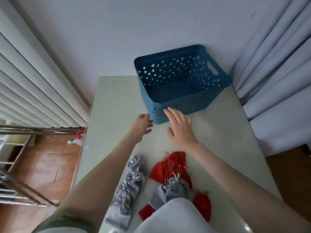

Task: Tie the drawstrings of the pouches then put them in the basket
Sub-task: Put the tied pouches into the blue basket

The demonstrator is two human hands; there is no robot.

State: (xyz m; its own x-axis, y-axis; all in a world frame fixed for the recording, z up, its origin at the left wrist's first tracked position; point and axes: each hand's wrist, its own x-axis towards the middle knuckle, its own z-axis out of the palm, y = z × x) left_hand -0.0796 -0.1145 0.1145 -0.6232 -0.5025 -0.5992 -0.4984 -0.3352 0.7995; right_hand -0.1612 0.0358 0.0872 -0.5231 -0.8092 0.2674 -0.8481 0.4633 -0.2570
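Now, left hand [142,126] and right hand [180,130] are hovering at the blue basket [193,105], fingers loosely spread, empty; grey pouches [133,180] are looking soft, light, probably best pinched at their drawstring necks.

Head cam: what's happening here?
A person's left hand and right hand, fingers straight and holding nothing, reach for the near wall of the blue basket. No pouch shows inside it. The grey pouches and red pouches lie on the table close to the person.
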